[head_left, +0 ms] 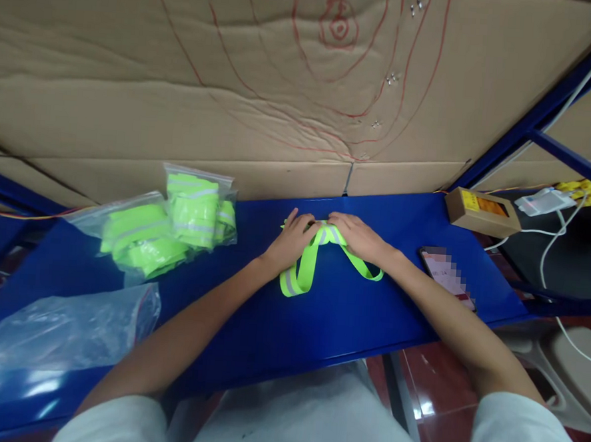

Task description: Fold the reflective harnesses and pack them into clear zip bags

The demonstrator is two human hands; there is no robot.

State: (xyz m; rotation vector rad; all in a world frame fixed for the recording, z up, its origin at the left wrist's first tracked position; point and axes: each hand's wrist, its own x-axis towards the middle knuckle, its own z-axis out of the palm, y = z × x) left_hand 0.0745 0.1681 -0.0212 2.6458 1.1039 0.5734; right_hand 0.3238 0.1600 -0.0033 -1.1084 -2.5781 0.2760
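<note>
Head view: neon-green reflective strap point(331, 234) between both hands point(290, 241) point(357, 235), in their grip.

No text can be read; the phone screen point(442, 273) is pixelated; the yellow box label point(469, 200) is blurred.

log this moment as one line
left hand: holding strap | right hand: holding strap | strap: green, looped | table: green packs and clear bag left, phone and box right
</note>
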